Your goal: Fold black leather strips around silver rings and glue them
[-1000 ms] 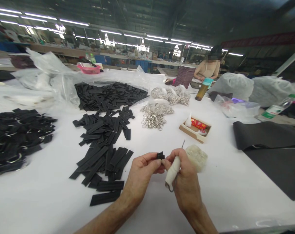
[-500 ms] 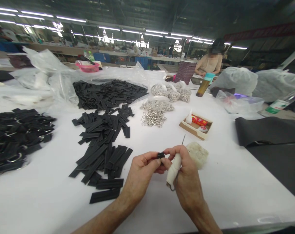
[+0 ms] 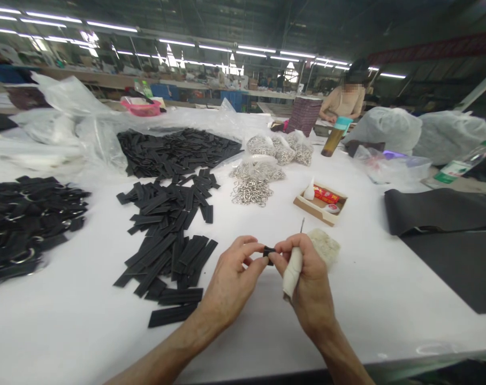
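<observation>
A small folded black strap piece (image 3: 269, 255) is pinched between the fingertips of both hands above the white table. My left hand (image 3: 235, 278) grips its left side with thumb and forefinger. My right hand (image 3: 307, 272) takes the other side with thumb and forefinger, and its palm also holds an awl (image 3: 293, 274) with a white wrapped handle. The awl's thin metal shaft points away from me. Just beyond the right hand lies a pale, whitish block (image 3: 325, 248). Loose black straps (image 3: 174, 299) lie to the left of my left hand.
A pile of metal rings (image 3: 251, 192) and bagged rings (image 3: 283, 148) lie ahead. An open small box (image 3: 320, 204) stands right of them. Black pieces with rings (image 3: 30, 230) are heaped at left, black sheet material (image 3: 443, 256) at right. A co-worker (image 3: 343, 101) is at the back.
My left fingers have opened out a little around the folded strap, and my right hand has tilted slightly with the awl. The view has shifted slightly.
</observation>
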Demonstrator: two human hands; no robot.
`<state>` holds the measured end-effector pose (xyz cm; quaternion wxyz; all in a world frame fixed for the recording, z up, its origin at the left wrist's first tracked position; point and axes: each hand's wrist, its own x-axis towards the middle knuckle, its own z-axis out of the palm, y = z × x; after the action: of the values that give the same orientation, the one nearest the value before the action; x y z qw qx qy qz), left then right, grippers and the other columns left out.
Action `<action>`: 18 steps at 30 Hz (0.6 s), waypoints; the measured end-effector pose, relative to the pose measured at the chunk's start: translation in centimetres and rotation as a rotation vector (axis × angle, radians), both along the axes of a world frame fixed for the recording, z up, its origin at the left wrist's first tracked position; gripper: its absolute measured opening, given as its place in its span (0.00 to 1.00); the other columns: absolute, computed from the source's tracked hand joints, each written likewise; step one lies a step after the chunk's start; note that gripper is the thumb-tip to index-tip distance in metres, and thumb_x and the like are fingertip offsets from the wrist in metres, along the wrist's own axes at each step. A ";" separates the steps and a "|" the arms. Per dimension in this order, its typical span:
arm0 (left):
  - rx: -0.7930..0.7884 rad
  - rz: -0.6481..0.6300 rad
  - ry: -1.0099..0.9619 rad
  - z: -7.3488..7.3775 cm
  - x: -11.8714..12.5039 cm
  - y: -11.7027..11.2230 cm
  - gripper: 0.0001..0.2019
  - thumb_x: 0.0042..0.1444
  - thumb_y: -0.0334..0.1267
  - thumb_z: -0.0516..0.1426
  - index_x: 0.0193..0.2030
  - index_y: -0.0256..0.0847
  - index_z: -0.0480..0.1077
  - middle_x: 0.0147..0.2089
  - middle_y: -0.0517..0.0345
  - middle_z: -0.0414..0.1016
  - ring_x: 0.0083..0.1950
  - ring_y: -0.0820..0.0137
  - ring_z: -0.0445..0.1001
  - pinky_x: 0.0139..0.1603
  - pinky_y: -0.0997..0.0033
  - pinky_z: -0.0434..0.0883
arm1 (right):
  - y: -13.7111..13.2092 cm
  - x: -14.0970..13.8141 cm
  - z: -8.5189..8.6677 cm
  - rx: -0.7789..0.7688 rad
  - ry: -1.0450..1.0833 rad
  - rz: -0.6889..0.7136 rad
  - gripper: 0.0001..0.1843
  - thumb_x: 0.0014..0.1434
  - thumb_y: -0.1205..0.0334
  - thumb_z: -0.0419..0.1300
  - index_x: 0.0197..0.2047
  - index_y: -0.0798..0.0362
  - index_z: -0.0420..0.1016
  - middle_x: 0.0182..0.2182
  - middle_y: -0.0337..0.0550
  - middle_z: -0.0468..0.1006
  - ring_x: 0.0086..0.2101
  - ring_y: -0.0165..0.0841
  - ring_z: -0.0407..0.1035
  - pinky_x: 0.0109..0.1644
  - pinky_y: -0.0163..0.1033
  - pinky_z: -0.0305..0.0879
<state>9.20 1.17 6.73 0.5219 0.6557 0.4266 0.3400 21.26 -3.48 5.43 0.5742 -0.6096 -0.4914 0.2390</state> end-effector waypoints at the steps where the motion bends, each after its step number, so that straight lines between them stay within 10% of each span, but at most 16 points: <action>1: 0.055 0.015 0.039 0.2 -0.2 0.1 0.09 0.51 0.37 0.58 0.38 0.40 0.75 0.49 0.54 0.71 0.32 0.73 0.68 0.33 0.71 0.66 | 0.0 0.2 0.1 0.007 0.016 0.005 0.05 0.56 0.65 0.58 0.34 0.51 0.64 0.28 0.35 0.68 0.27 0.27 0.63 0.27 0.31 0.58; 12: -0.374 -0.172 -0.163 0.2 0.0 0.6 0.10 0.50 0.38 0.57 0.36 0.33 0.75 0.25 0.57 0.71 0.22 0.71 0.69 0.14 0.78 0.62 | -0.3 0.1 0.7 -0.054 0.056 0.034 0.05 0.56 0.65 0.57 0.33 0.51 0.62 0.24 0.32 0.64 0.23 0.26 0.61 0.23 0.30 0.58; 18: -0.502 -0.168 -0.309 0.2 0.2 0.5 0.09 0.50 0.35 0.59 0.36 0.31 0.75 0.34 0.49 0.78 0.34 0.68 0.76 0.38 0.70 0.74 | 0.0 -0.2 0.8 -0.057 0.130 0.017 0.06 0.54 0.63 0.59 0.31 0.51 0.62 0.22 0.32 0.64 0.22 0.27 0.59 0.23 0.30 0.58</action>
<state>9.41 1.68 6.98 0.7527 0.4797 0.3571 0.2753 21.09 -3.51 6.25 0.5853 -0.6048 -0.4511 0.2968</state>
